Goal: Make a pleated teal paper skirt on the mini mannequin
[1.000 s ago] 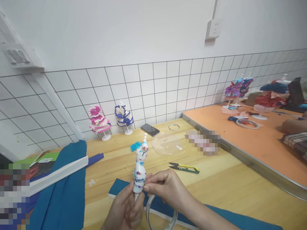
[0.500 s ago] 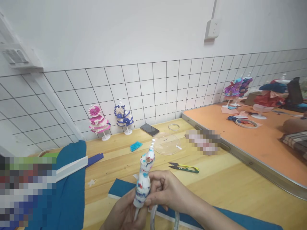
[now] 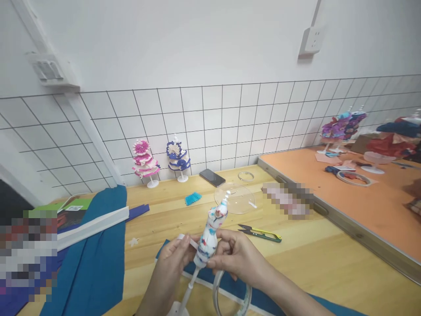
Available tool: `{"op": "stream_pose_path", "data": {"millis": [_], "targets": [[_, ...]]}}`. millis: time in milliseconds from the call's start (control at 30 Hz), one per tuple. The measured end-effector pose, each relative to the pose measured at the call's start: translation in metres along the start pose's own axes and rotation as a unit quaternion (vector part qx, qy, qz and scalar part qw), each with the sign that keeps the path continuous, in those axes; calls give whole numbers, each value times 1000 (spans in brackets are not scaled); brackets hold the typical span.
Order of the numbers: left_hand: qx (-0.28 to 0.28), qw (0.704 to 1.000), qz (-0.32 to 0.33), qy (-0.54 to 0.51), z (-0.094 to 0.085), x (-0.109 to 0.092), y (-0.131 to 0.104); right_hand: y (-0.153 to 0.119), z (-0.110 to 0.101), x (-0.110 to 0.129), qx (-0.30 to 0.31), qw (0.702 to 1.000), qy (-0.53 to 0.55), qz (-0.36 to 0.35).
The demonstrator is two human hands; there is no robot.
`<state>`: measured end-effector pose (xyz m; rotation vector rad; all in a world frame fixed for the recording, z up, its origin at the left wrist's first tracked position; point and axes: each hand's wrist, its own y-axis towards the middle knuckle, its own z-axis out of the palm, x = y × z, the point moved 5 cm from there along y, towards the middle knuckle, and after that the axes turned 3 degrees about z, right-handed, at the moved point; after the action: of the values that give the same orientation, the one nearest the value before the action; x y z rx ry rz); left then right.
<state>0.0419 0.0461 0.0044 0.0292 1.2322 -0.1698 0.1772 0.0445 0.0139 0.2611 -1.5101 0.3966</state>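
Note:
A small white dress-form figurine, marked with blue and red patches, tilts to the right on a thin white stem over a round base. My left hand is closed beside its left side, thumb and finger pinching a white strip of tape that runs to the figurine's body. The fingers of my right hand are closed against the figurine's lower right side. Below that hand is a clear tape roll; its contact with the fingers is partly hidden. Teal fabric with a white edge lies beneath.
Yellow-handled thread snips, a clear disc, a phone and teal pleated fabric lie ahead. Two dressed figurines stand by the wall. Blue cloth covers the left side; an orange table adjoins on the right.
My left hand has left the figurine's stem and moved up beside its body, where it now pinches the white strip. The figurine tilts further right; its base shows. The view has shifted left.

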Motion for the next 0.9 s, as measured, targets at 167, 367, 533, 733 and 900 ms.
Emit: {"op": "stream_pose_path", "data": {"millis": [167,367,533,733,900], "targets": [[-173,966,132,137,-25,-22,-11,6,-5,-4,-51,998,-20,12],[-186,936,259,150,-6,-40,-37,10,-8,-9,-82,996,-21,24],[-66,909,350,215,14,-32,-46,10,-9,-12,-85,996,-19,25],[72,866,367,332,15,-23,-41,11,-16,-11,-99,995,-17,26],[6,850,310,426,8,-27,-24,12,-20,-10,-110,994,4,23]]}}
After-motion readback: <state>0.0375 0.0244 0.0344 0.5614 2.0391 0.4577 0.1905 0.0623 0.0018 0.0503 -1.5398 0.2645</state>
